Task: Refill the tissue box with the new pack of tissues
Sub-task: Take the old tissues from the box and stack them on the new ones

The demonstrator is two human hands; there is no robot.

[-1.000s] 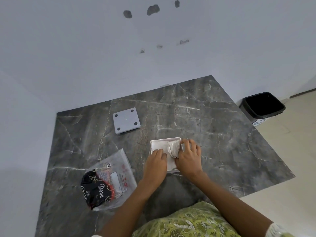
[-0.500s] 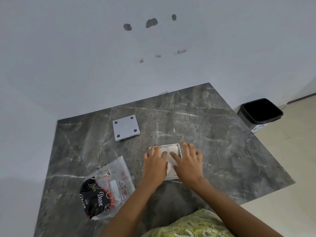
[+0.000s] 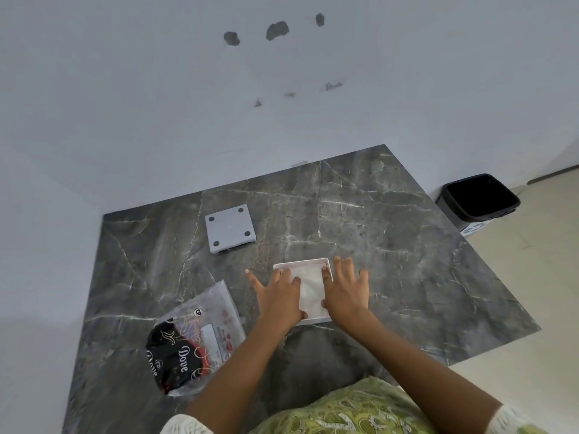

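I see a dark grey marble-patterned table filling the lower middle of the frame. On it, upper left of centre, lies a grey square lid with four dark dots. At centre sits a white open tissue box; at lower left lies a clear Dove-printed plastic wrapper.

I see the tissue box mid-table under both hands, its lid behind-left, the wrapper front-left, a bin on the floor far right.
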